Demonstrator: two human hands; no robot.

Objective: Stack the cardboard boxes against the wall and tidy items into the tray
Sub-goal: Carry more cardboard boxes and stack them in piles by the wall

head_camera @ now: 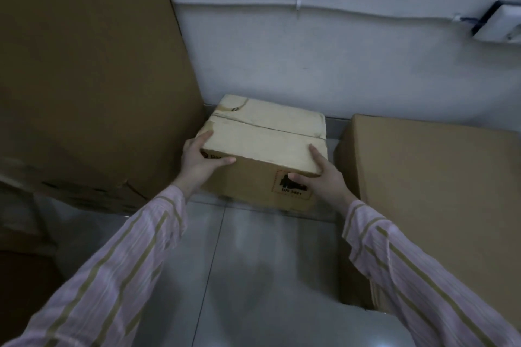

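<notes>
A small taped cardboard box (262,138) with a black-and-red warning label on its front sits on the grey tiled floor (253,262), close to the white wall (310,59). My left hand (198,162) grips its near left corner, thumb on the front face and fingers along the left side. My right hand (324,177) grips the near right corner, with the thumb on the front label and fingers on the top edge. No tray is in view.
A tall cardboard box (90,79) stands directly left of the small box. A larger cardboard box (439,191) sits to its right, a narrow gap between them. A white wall socket (501,24) and a cable (310,8) run along the wall.
</notes>
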